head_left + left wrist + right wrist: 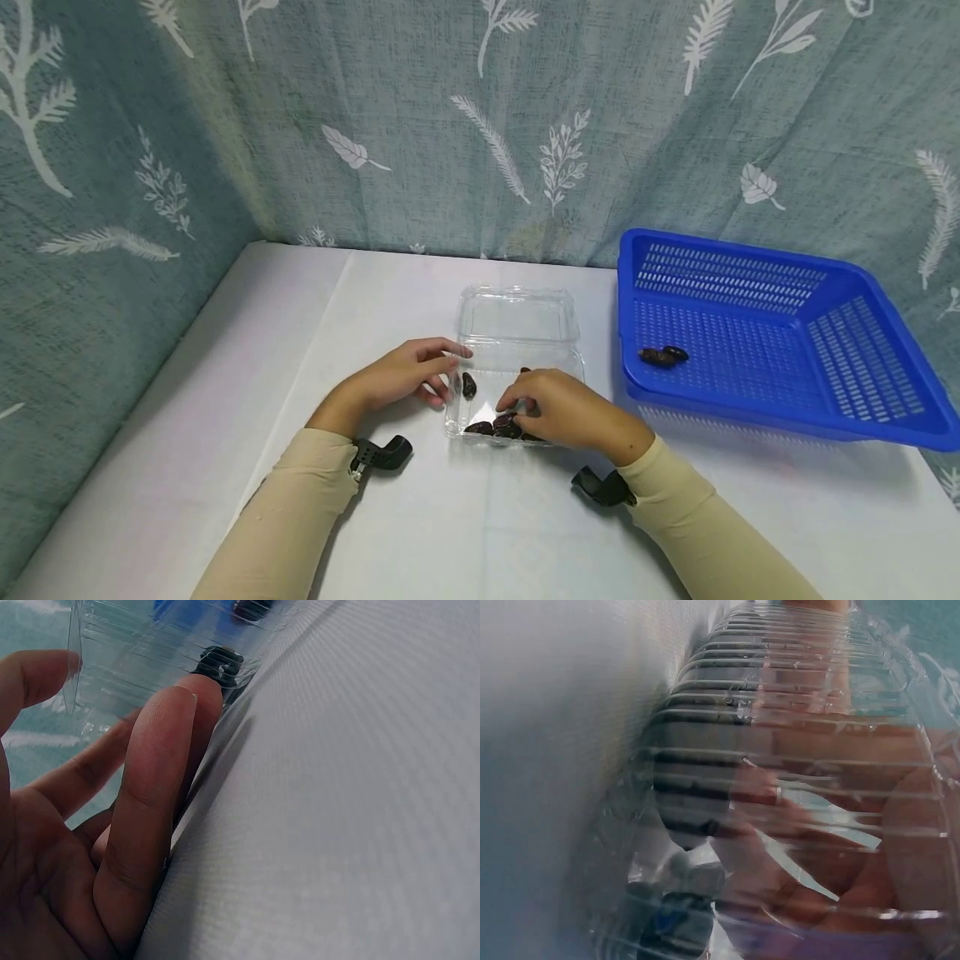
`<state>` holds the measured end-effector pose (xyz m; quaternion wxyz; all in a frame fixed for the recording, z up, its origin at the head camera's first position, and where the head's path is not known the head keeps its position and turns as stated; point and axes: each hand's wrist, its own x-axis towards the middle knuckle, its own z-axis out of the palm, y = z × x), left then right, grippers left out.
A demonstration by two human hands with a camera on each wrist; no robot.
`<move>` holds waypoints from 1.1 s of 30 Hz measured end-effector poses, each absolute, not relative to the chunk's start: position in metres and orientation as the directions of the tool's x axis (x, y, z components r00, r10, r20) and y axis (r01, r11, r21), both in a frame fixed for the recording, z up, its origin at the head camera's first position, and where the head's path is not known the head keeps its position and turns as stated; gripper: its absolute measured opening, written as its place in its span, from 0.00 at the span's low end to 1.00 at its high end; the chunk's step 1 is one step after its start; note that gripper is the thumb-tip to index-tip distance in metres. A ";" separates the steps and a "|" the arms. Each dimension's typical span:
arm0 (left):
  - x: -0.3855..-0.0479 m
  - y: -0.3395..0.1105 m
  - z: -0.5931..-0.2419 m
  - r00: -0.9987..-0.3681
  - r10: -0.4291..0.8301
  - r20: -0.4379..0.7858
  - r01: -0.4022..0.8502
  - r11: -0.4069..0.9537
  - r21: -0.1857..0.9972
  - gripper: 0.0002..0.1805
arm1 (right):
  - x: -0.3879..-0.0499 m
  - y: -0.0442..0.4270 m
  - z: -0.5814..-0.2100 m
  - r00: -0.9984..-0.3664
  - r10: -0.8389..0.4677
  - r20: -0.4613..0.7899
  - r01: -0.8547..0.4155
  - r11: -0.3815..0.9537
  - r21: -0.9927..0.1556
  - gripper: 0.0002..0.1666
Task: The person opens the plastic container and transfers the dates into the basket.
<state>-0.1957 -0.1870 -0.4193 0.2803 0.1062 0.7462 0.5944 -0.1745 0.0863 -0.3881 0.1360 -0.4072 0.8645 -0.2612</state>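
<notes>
Left hand [408, 372]: fingers parted and loosely bent, resting against the nine o'clock wall of the clear plastic container [487, 387], not wrapped round it. Right hand [564, 407]: over the container's four o'clock side, fingers bent down beside the dark fruits [506, 427]; from where I stand, I cannot tell whether it pinches one. The container lies on the white table [435, 525], lid [517, 315] folded back to twelve o'clock. Fruits cluster at its six o'clock edge; a single piece [468, 386] lies at nine. Blue basket [757, 358]: at three o'clock from the container, with similar fruits [657, 358] at its nine o'clock end.
</notes>
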 end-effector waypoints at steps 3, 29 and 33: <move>-0.196 -0.187 -0.419 -0.822 0.488 -0.293 -0.176 0.272 0.946 0.23 | -0.174 0.086 -0.387 -0.636 -0.771 -0.034 -0.628 0.542 -0.559 0.15; -0.197 -0.186 -0.417 -0.819 0.491 -0.297 -0.181 0.271 0.946 0.23 | -0.173 0.083 -0.386 -0.631 -0.774 -0.055 -0.653 0.569 -0.500 0.12; -0.197 -0.186 -0.418 -0.819 0.490 -0.298 -0.181 0.273 0.945 0.23 | -0.172 0.083 -0.387 -0.637 -0.769 -0.048 -0.655 0.573 -0.492 0.12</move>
